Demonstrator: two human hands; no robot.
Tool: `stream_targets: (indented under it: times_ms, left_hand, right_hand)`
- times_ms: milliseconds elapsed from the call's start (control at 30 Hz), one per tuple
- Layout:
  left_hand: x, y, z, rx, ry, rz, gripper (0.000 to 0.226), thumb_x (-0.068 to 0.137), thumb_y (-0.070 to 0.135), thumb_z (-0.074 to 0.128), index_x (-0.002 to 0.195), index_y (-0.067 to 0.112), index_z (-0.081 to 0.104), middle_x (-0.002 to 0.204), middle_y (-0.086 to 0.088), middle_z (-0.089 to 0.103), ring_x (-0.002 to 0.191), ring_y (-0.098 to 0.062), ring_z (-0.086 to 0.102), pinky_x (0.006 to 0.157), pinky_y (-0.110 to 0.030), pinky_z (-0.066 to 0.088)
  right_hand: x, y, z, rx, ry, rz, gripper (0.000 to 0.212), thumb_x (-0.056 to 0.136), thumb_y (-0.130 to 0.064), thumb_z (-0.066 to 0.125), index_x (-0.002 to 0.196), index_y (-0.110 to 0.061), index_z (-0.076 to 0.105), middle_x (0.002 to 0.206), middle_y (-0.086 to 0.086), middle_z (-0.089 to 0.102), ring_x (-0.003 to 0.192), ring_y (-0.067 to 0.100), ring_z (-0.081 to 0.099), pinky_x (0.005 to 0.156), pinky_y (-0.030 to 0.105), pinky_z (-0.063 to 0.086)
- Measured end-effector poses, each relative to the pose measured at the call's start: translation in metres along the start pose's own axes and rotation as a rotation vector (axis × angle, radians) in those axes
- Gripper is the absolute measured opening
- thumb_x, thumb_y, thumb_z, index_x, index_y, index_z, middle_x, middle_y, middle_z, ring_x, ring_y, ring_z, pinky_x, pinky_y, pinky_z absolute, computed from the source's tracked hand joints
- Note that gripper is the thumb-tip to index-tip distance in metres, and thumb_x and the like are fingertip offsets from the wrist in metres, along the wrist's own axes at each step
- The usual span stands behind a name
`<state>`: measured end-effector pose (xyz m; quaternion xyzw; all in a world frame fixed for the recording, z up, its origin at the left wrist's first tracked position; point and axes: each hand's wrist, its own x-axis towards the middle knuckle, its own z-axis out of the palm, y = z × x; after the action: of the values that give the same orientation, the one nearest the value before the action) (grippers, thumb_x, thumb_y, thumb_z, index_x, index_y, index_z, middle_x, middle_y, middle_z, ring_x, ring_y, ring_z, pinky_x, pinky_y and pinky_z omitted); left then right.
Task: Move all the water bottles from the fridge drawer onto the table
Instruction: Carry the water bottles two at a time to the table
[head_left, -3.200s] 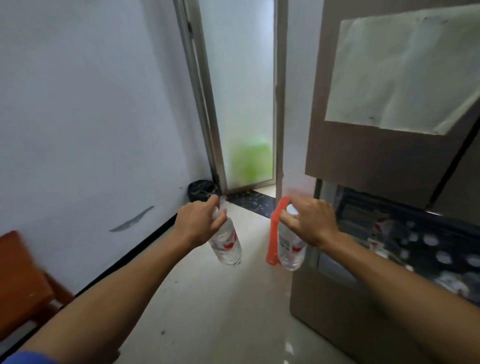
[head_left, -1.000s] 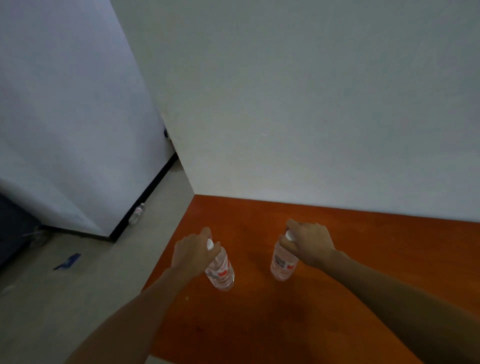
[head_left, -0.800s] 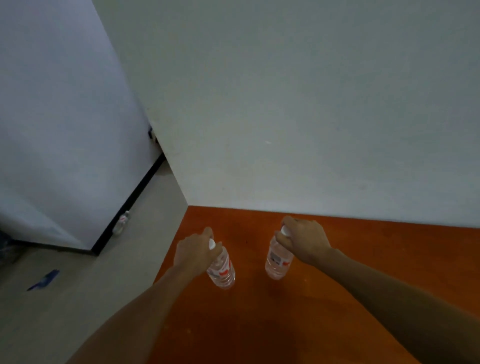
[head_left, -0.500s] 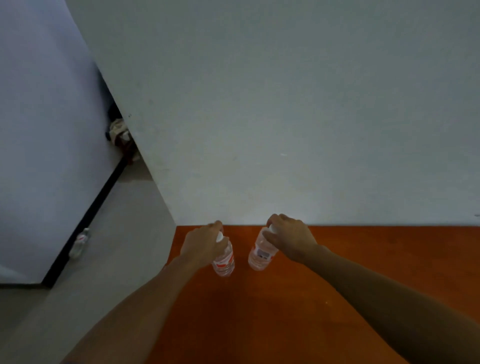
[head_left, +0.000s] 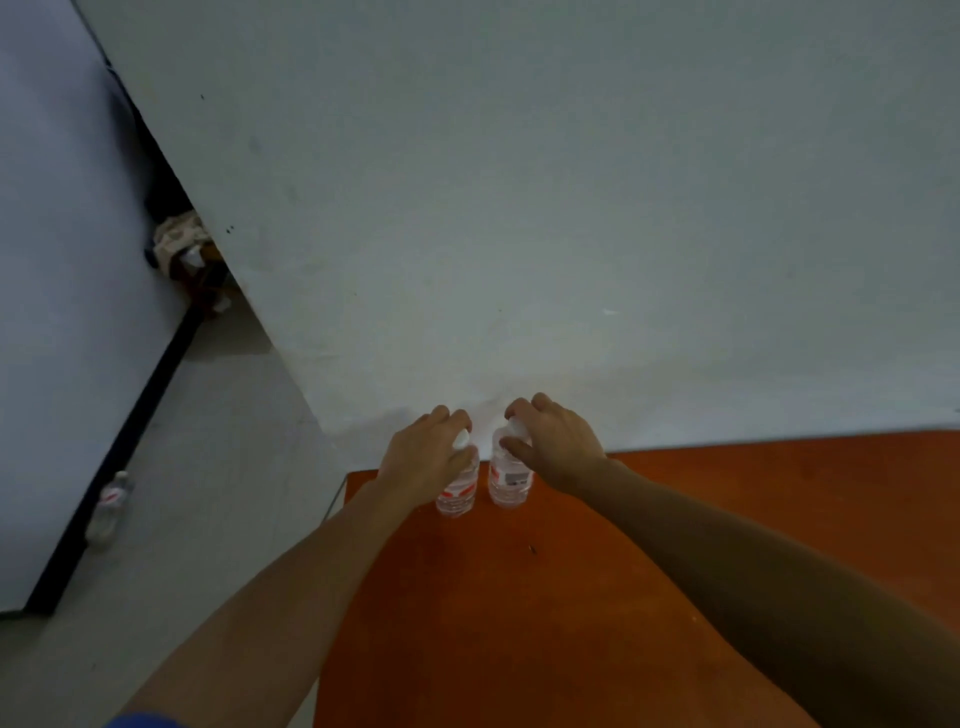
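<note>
Both bottles now sit closer together and nearer the wall (head_left: 519, 208) than half a second ago, carried toward the table's (head_left: 571, 623) far corner at about 11 o'clock. The left hand (head_left: 426, 460) curls its fingers round the neck of the left bottle (head_left: 460, 493), its white cap showing between them. The right hand (head_left: 556, 447) clasps the cap end of the right bottle (head_left: 509, 480), just beside the first at its 3 o'clock, with a narrow gap between. Both look upright over the orange top; whether their bases touch it I cannot tell. On the floor (head_left: 218, 467) at 9 o'clock of the table, a loose bottle (head_left: 111, 506) stands against the baseboard. Some clutter (head_left: 179, 244) lies in the corner at 10 o'clock.
</note>
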<state>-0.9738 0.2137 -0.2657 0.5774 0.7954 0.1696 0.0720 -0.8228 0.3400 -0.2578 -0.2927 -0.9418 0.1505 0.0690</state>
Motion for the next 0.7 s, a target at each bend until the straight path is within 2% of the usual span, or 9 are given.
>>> stream_targets:
  times_ms: [100,200,300,367,467,533,600,700]
  left_hand:
    - [-0.008,-0.004,-0.001,-0.040,-0.022,-0.052,0.030,0.088,0.042,0.058,0.110,0.023,0.052,0.101,0.002,0.053,0.081,-0.013,0.050,0.068,-0.027,0.042]
    - [-0.017,-0.002,-0.012,-0.009,-0.064,-0.074,0.038,0.086,0.042,0.061,0.116,0.021,0.050,0.107,0.000,0.054,0.093,-0.020,0.057,0.075,-0.033,0.048]
    - [-0.023,0.013,-0.029,0.111,0.011,-0.039,0.043,0.087,0.039,0.059,0.124,0.019,0.049,0.119,-0.002,0.051,0.106,-0.021,0.053,0.081,-0.034,0.050]
    - [-0.026,0.033,-0.040,0.144,0.078,-0.001,0.038,0.090,0.036,0.056,0.122,0.018,0.051,0.120,-0.003,0.052,0.107,-0.020,0.052,0.082,-0.034,0.049]
    - [-0.031,0.076,-0.050,0.144,0.100,0.077,0.031,0.092,0.034,0.054,0.119,0.019,0.054,0.117,-0.002,0.057,0.101,-0.019,0.056,0.076,-0.030,0.045]
    - [-0.038,0.114,-0.048,0.135,0.080,0.130,0.027,0.092,0.035,0.052,0.114,0.020,0.056,0.111,-0.001,0.063,0.090,-0.017,0.059,0.070,-0.026,0.042]
    - [-0.049,0.159,-0.040,0.123,0.051,0.184,0.026,0.092,0.036,0.052,0.111,0.020,0.059,0.104,-0.001,0.066,0.081,-0.017,0.060,0.067,-0.027,0.044]
    - [-0.068,0.235,-0.016,0.131,-0.019,0.296,0.023,0.091,0.036,0.053,0.105,0.021,0.061,0.099,-0.004,0.068,0.084,-0.023,0.062,0.070,-0.032,0.048]
  right_hand:
    - [-0.006,-0.001,0.000,0.044,-0.022,0.009,0.043,0.092,-0.037,0.059,0.129,-0.021,0.045,0.117,0.006,0.051,0.098,0.024,0.057,0.077,0.031,0.045]
    - [-0.014,-0.004,-0.007,0.063,-0.077,0.047,0.056,0.091,-0.028,0.061,0.140,-0.022,0.034,0.128,0.008,0.050,0.105,0.026,0.057,0.084,0.034,0.048]
    - [-0.032,-0.003,-0.018,0.065,-0.095,0.088,0.061,0.090,-0.024,0.062,0.143,-0.020,0.030,0.133,0.011,0.049,0.109,0.028,0.057,0.089,0.037,0.049]
    - [-0.053,0.002,-0.030,0.061,-0.110,0.114,0.059,0.091,-0.027,0.062,0.142,-0.019,0.033,0.134,0.011,0.050,0.111,0.028,0.057,0.093,0.039,0.049]
    - [-0.098,0.021,-0.052,0.066,-0.101,0.168,0.048,0.092,-0.030,0.060,0.136,-0.019,0.043,0.132,0.008,0.053,0.111,0.024,0.057,0.095,0.037,0.047]
    - [-0.138,0.040,-0.070,0.023,-0.075,0.208,0.041,0.093,-0.032,0.057,0.132,-0.019,0.048,0.128,0.007,0.055,0.108,0.024,0.057,0.090,0.035,0.047]
    - [-0.186,0.062,-0.089,-0.033,-0.039,0.259,0.038,0.095,-0.034,0.054,0.129,-0.017,0.051,0.124,0.008,0.057,0.105,0.025,0.057,0.085,0.035,0.047]
    - [-0.275,0.097,-0.115,-0.075,0.012,0.368,0.038,0.094,-0.035,0.053,0.128,-0.017,0.052,0.124,0.009,0.057,0.109,0.028,0.056,0.088,0.041,0.048]
